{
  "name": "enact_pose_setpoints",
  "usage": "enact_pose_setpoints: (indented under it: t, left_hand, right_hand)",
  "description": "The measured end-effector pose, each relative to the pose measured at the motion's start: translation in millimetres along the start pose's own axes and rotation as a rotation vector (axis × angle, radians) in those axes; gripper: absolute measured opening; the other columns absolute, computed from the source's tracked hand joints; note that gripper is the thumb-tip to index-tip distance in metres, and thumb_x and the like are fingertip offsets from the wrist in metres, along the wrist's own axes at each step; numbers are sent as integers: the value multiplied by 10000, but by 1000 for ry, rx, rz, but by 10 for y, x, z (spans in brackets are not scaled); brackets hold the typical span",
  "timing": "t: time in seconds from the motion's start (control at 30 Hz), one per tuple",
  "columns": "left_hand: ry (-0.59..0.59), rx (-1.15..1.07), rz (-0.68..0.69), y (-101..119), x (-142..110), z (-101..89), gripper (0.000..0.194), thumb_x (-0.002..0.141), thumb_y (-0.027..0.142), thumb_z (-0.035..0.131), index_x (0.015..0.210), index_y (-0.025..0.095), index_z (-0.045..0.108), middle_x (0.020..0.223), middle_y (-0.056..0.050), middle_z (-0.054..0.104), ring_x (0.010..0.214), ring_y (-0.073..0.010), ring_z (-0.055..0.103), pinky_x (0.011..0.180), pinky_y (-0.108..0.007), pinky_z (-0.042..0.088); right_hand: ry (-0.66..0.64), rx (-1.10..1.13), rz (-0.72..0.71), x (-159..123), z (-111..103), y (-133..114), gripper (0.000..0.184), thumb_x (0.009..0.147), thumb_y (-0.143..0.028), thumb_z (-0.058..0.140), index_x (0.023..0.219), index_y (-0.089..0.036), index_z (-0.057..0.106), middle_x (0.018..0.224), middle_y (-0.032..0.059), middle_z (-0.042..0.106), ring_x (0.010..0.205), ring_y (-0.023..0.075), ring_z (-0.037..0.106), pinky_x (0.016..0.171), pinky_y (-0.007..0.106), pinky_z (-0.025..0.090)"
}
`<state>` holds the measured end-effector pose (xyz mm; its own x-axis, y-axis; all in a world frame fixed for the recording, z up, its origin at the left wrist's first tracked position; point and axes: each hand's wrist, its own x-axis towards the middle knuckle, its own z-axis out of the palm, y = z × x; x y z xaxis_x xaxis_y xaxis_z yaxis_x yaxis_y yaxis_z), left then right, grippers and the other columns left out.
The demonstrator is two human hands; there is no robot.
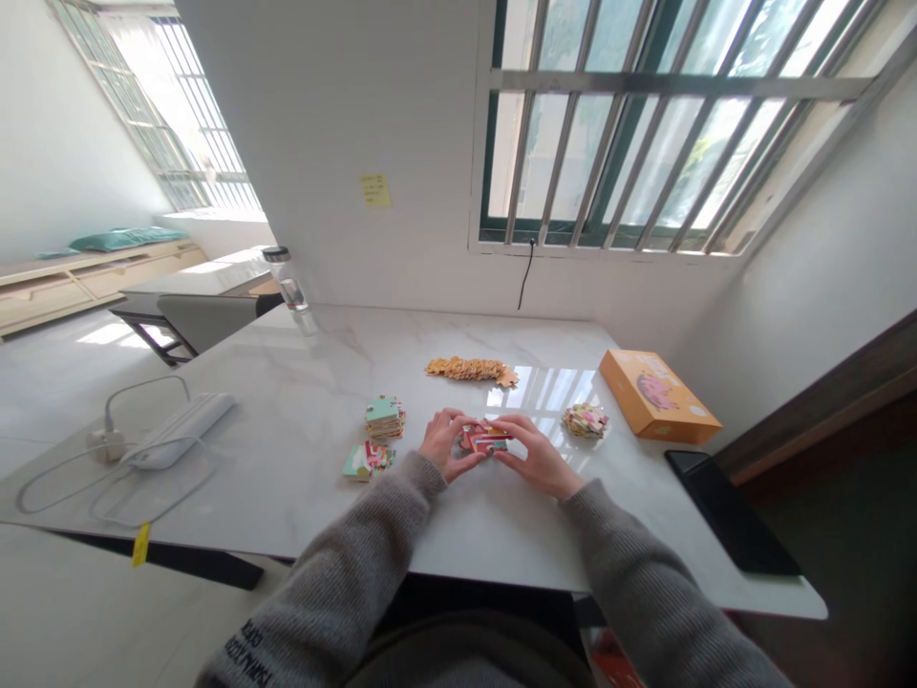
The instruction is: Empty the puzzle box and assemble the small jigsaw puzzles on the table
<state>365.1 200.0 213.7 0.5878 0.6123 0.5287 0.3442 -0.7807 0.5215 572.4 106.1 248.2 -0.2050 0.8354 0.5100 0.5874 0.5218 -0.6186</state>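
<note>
While gripped by the curled fingers of the left hand (448, 444) and right hand (537, 457), a multicoloured cardboard jigsaw-piece cluster (483, 438) was held between them, its long axis lying crosswise.

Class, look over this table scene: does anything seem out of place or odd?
Yes: a yellow tag dangles below the front edge of the table, hanging loose there, apart from everything set on top.

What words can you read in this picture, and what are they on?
Nothing can be read for sure.
Left sleeve: white letters, too blurred to read.
Sticky note: handwriting, too small to read.
Orange box: any writing is too small to read.
</note>
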Motion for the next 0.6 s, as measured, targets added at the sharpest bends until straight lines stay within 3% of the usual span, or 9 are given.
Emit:
enact_pose_setpoints:
  t: [0.17,0.33,0.43,0.6]
  left_hand:
    - [15,20,0,-4,-6,48,635,755,422,734,1308,223,494,1194,-102,553,1068,-288,527,965,-467,440]
    - [-22,119,-40,-20,-17,88,507,767,359,704,1232,211,567,1164,-106,539,1072,-300,517,960,-481,441]
    - [-60,145,-55,-19,-23,83,427,763,306,693,1175,234,611,1155,-94,532,1068,-292,517,950,-472,443]
    - [-82,156,-65,-25,-22,63,408,788,293,665,1189,244,609,1158,-89,532,1073,-287,514,952,-464,438]
  right_hand:
    - [117,-199,-7,-66,-237,56,367,926,-295,616,1292,-271,593,1226,88,638,1168,267,541,1018,468,466]
    - [377,-516,217,-347,-764,424,331,895,-348,606,1196,-213,619,1134,108,662,1075,302,539,982,493,431]
    - [399,-618,331,-518,-960,673,350,887,-385,576,1182,-203,626,1146,114,663,1068,318,527,973,504,407]
    - [395,-660,434,-608,-1024,841,352,873,-382,538,1158,-202,641,1149,120,664,1080,335,515,945,507,397]
